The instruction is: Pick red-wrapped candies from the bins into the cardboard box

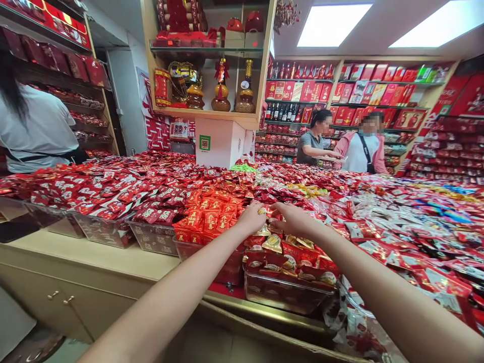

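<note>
My left hand (252, 218) reaches over the heap of wrapped sweets, its fingers curled inward and mostly hidden. A small gold spot shows at those fingers; what they hold, if anything, I cannot make out. Just to its right, my right hand (290, 219) is bent down over the sweets with thumb and fingers apart. Below both hands lie red and gold durian candy packets (273, 244), piled in a clear plastic bin (289, 292). Left of them are bright red-orange packets (212, 218) with gold characters, close to my left wrist.
More clear bins (104, 231) of red packets line the beige counter (94, 257). A white pillar (214, 143) with a QR code (204, 143) rises behind the heap. Two people (316, 138) stand beyond it, another person (38, 121) at left. Open cardboard (264, 330) edges the front.
</note>
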`<state>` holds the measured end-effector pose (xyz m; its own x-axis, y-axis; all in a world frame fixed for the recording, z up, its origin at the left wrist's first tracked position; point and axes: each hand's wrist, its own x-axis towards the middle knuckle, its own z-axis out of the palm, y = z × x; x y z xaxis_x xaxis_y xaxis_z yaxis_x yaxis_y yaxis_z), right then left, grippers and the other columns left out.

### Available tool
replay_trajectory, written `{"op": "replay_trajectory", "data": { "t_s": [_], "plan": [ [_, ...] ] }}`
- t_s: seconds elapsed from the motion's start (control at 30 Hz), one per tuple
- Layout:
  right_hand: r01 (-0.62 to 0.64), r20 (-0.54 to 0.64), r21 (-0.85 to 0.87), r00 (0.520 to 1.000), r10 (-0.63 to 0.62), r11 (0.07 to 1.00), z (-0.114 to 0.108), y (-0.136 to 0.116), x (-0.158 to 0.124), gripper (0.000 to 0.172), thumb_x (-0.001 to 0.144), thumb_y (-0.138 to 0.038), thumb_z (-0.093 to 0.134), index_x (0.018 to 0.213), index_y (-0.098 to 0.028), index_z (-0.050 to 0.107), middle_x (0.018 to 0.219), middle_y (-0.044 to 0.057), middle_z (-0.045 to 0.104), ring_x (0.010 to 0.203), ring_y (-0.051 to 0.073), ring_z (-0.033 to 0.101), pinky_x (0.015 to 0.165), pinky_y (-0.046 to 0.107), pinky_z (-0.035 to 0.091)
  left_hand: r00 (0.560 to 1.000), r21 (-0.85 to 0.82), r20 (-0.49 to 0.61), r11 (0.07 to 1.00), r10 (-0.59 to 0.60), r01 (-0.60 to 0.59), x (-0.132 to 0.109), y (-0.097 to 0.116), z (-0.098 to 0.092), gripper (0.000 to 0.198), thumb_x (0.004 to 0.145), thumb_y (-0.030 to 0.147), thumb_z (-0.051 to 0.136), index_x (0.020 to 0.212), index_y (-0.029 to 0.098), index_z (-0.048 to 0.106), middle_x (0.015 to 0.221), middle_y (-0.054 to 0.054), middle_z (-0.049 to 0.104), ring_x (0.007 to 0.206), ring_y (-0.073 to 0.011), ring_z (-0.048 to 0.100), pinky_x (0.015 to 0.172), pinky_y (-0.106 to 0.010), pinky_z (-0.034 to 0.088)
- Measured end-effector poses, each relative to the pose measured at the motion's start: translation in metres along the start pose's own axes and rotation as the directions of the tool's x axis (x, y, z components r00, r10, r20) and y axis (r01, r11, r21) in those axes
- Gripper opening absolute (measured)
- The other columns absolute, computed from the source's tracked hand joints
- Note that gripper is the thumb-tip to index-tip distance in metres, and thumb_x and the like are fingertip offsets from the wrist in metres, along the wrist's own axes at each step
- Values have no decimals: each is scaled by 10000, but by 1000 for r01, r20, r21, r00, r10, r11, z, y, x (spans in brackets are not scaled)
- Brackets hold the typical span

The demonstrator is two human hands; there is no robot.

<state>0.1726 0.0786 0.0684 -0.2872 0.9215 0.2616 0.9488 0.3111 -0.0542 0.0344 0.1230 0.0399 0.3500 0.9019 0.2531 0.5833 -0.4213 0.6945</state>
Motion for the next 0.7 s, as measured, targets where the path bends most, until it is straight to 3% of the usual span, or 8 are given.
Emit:
{"op": "replay_trajectory", "data": {
  "t_s": [0.2,0.33,0.47,0.57,0.6,0.63,0.67,0.7],
  "plan": [
    [14,-11,40,1000,-14,999,-10,3,-8,189,742,-190,563,921,-157,612,950,77,662,856,205,600,742,279,447,999,43,33,998,36,-37,0,2,-1,314,841,297,499,1128,170,511,1316,-88,397,1217,-255,337,1005,-498,243],
    [17,-90,61,996,-12,998,-20,8,-19,172,777,-194,524,918,-185,623,946,61,667,869,218,601,764,312,442,999,48,32,998,41,-43,5,1,0,320,850,311,479,1129,158,507,1300,-96,419,1197,-247,372,992,-488,269],
    [-2,-188,86,982,19,996,-31,6,-45,155,796,-192,494,894,-175,612,925,67,663,844,217,601,743,322,447,997,46,-38,996,73,-71,-2,13,-10,317,863,279,405,1121,138,521,1282,-106,453,1201,-226,377,996,-391,289],
    [33,-272,184,962,18,982,-26,-17,-89,122,808,-226,473,769,-192,583,768,31,647,686,172,591,624,275,455,977,39,-142,987,161,-157,-41,23,-29,352,873,308,305,1132,177,504,1250,-76,485,1173,-182,401,979,-303,308],
    [69,-242,272,970,-1,960,-18,-28,-107,134,809,-229,473,719,-203,569,689,5,629,620,148,577,574,247,449,967,37,-158,980,197,-194,-62,21,-35,369,879,335,253,1087,203,528,1170,-64,544,1103,-166,462,944,-287,344],
    [103,-132,366,990,-58,925,-9,-40,-126,132,806,-194,470,719,-216,568,679,-16,624,603,125,571,540,214,443,956,41,-157,969,249,-246,-86,17,-38,392,874,364,226,960,222,581,1007,-65,617,976,-165,536,881,-283,394],
    [138,-18,439,989,-145,888,3,-53,-144,138,787,-155,490,703,-227,573,677,-34,624,601,109,572,539,191,442,922,78,-77,924,379,-373,-110,8,-38,410,859,377,225,793,241,605,810,-69,642,820,-176,576,785,-298,440],
    [190,53,494,967,-247,848,17,-64,-161,159,769,-134,516,670,-239,584,661,-48,626,586,98,572,532,176,440,845,92,110,841,524,-534,-135,-4,-34,383,827,395,277,652,264,592,654,-56,622,704,-184,577,716,-314,454]
  ]
}}
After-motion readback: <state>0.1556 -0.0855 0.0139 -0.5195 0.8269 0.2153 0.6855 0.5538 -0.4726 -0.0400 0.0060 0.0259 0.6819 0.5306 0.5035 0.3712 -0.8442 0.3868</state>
